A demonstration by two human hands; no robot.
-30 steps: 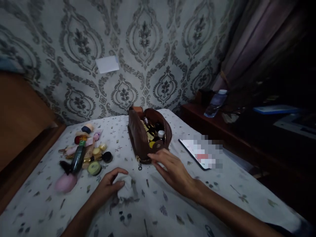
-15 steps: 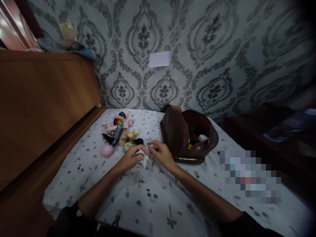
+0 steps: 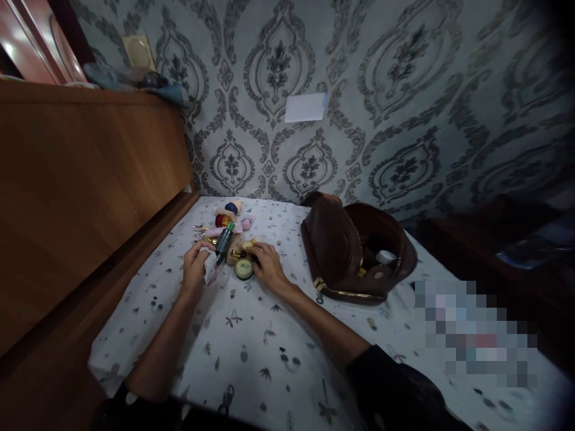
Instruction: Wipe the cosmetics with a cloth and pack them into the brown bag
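Left fingers (image 3: 207,244) pinching white cloth (image 3: 209,264), right fingers (image 3: 259,249) half-curled beside round jar (image 3: 244,269), hold unclear, bottle (image 3: 224,240), any lettering illegible

Smooth leather-like bag (image 3: 331,242), shiny metal-look zip (image 3: 353,294), matt cloth sheet (image 3: 251,335)

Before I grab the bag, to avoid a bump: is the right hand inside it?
No, the right hand is by the round jar, apart from the bag.

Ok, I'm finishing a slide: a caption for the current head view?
Left hand holding a white wad, right hand at small cosmetics, open brown bag nearby.
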